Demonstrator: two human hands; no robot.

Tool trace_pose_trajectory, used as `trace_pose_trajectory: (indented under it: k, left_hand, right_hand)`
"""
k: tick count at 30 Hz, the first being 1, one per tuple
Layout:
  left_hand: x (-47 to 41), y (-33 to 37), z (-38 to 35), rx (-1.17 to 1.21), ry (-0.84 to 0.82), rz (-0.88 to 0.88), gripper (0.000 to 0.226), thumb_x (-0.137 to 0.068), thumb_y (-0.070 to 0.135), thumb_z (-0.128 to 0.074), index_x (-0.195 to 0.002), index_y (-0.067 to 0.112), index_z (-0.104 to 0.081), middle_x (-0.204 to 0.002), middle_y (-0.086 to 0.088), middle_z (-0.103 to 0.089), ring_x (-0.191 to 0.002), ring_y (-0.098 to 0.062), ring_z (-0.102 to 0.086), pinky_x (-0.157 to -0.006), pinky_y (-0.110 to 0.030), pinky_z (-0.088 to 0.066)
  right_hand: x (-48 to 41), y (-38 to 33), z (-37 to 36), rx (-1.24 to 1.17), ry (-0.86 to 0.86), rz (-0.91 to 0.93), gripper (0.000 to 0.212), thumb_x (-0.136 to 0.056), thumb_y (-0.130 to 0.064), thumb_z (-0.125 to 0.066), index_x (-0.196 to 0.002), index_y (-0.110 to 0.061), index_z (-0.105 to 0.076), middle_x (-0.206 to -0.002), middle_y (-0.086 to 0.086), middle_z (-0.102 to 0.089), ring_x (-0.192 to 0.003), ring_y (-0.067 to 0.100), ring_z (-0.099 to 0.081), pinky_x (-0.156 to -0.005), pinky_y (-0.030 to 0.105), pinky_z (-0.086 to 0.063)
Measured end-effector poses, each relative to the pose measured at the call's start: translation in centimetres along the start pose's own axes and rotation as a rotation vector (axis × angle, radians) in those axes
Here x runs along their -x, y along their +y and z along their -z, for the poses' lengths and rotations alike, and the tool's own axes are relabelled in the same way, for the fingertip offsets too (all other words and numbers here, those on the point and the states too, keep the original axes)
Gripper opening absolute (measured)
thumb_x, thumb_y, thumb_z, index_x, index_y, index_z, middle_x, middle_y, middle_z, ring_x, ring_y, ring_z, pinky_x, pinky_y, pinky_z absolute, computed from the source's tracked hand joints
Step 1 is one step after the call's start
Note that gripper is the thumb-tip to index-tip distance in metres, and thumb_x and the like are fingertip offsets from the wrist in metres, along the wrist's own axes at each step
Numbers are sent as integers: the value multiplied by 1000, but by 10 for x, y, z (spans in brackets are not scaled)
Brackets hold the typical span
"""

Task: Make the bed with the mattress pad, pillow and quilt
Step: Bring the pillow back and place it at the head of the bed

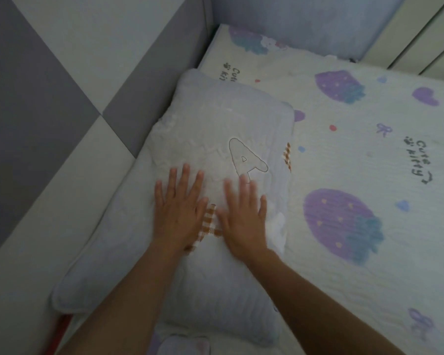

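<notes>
Pillow (208, 124) lying under two flat hands

Lying lengthwise on the mattress pad (356, 160), pale blue and quilted; pressing down on the pillow's middle with the left hand (178, 213) and the right hand (244, 219), palms down, side by side, fingers straight and slightly spread, neither one gripping anything; blurring at the right hand's fingertips; showing a stitched letter A (246, 160) on the pillow just beyond those fingertips; showing a brown checked patch (209, 219) on the pillow between the two hands, partly hidden under them; spreading out to the right of the pillow and past its far end, the pad's print of purple strawberries, hearts and small lettering; running close along the pillow's left side, grey and white padded wall panels (62, 98); peeking out near the pillow's near left corner, a red strip (62, 326), too little seen to identify.
</notes>
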State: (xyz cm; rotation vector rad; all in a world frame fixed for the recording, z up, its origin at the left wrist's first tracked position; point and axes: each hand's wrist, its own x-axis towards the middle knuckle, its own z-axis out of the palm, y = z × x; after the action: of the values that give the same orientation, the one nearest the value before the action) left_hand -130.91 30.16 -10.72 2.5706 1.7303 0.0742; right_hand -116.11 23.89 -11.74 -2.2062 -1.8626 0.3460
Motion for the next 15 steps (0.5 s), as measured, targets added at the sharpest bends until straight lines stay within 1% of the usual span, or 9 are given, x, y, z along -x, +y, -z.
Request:
trace_pose_trajectory:
  k: [2,3,5,7,9,10,12,14,15]
  left_hand:
    - [19,2,-6,-15,-100,-33,71,-89,58,7,-153,30,-8,-161,0,3,-148,-24,0,-117,-46,1]
    - [22,2,-5,-11,-100,-20,70,-90,56,3,-153,29,-12,-161,-1,-1,-148,-24,-2,-117,-46,0]
    - [25,5,6,-8,-69,15,63,-94,48,-9,-152,25,-18,-160,-4,-9,-148,-25,-7,-118,-46,-4]
    - [35,5,7,-20,-61,5,62,-94,47,-10,-152,26,-13,-160,-3,-6,-148,-25,-6,-118,-46,-3]
    - [52,2,2,-30,-161,-18,69,-88,52,-1,-152,29,-15,-161,-1,-6,-148,-24,-5,-118,-44,-1]
    - [59,2,1,-30,-183,-18,71,-87,52,0,-152,28,-18,-160,-1,-9,-148,-23,-7,-117,-44,-1]
    - [70,4,9,-9,-180,9,68,-90,47,-7,-147,22,-35,-156,-5,-27,-145,-25,-21,-117,-45,-10]
    - [81,10,15,19,-120,0,60,-94,39,-19,-134,12,-54,-143,-10,-48,-135,-28,-41,-112,-46,-29]
    - [88,12,18,29,-89,-7,58,-94,36,-22,-130,9,-58,-139,-11,-52,-132,-29,-46,-108,-46,-34]
  right_hand:
    - [23,-2,-13,54,-129,78,62,-96,-55,-13,-150,-34,11,-157,2,23,-144,27,23,-116,56,2]
    - [24,-2,-14,50,-129,75,63,-96,-54,-14,-151,-32,8,-158,4,20,-144,28,21,-116,56,1]
    - [22,-5,-6,28,-53,11,63,-95,-54,-10,-152,-29,3,-159,7,16,-145,28,19,-118,51,5]
    - [29,-7,-1,29,-18,-2,64,-94,-56,-2,-152,-30,4,-159,5,17,-145,27,19,-117,49,9]
    - [44,-1,-3,61,-158,60,70,-88,-63,7,-151,-32,9,-157,3,21,-145,26,21,-117,53,6]
    - [52,1,-2,65,-218,78,74,-85,-65,10,-151,-32,7,-158,2,20,-146,27,19,-118,52,4]
    - [61,1,7,27,-222,59,76,-86,-58,7,-153,-26,-9,-161,6,2,-148,27,3,-120,45,-3]
    - [74,-4,22,-45,-137,71,69,-91,-48,-3,-147,-18,-32,-156,11,-24,-144,28,-21,-117,41,-18]
    - [82,-5,29,-74,-99,97,64,-93,-43,-10,-142,-15,-40,-152,12,-34,-139,29,-33,-114,40,-25]
